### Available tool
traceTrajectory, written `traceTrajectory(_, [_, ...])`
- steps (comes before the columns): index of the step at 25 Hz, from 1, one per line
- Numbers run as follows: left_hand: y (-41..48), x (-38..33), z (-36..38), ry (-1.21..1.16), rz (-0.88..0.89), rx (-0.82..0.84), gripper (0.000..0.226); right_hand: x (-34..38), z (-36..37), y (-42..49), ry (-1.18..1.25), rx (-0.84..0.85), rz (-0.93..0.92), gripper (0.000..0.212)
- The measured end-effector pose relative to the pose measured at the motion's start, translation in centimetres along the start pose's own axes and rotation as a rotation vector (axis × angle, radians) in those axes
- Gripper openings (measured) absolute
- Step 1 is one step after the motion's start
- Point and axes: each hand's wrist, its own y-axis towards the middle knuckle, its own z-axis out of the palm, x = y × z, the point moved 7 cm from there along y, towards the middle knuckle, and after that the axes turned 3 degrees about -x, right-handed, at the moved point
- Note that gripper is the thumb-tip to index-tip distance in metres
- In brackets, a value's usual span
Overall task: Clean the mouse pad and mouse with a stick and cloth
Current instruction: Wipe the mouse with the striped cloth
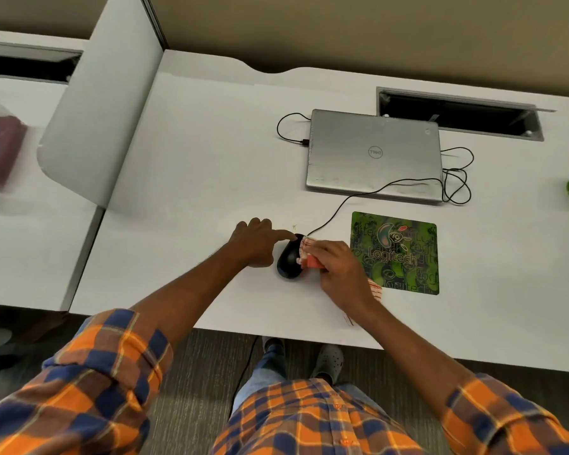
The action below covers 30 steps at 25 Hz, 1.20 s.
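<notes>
A black wired mouse (289,261) sits on the white desk (194,178), just left of the green Logitech mouse pad (395,253) and off it. The left hand (255,241) rests beside the mouse, index finger stretched out onto its front end, the other fingers loosely curled — it grips nothing. The right hand (337,269) is closed around a bunched white-and-red cloth (306,254), pressing it against the mouse's right side; a loose end trails under the wrist. A stick may be inside the cloth, though none can be made out. The mouse cable (368,193) runs toward a closed Dell laptop (373,156).
</notes>
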Motion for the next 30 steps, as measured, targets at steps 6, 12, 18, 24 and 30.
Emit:
traceTrajectory(6, [-0.3, 0.2, 0.7, -0.033, -0.020, -0.023, 0.070, 1.5, 2.3, -1.3, 0.003, 0.143, -0.095, 0.058])
traceTrajectory(12, [-1.9, -0.8, 2.8, -0.202, -0.052, -0.118, 0.093, -3.2, -0.7, -1.2, -0.039, -0.046, 0.173, 0.058])
traceTrajectory(18, [-2.4, -0.8, 3.6, -0.352, -0.073, -0.261, 0.082, -6.1, -2.4, 0.4, -0.005, -0.149, 0.381, 0.041])
traceTrajectory(24, [-1.8, 2.1, 0.4, -0.522, -0.135, -0.460, 0.076, -6.4, 0.8, 2.7, -0.184, -0.074, 0.491, 0.020])
traceTrajectory(30, [-1.1, 3.7, -0.9, -0.654, -0.198, -0.539, 0.080, -1.4, 4.6, 0.3, -0.227, 0.023, 0.247, 0.051])
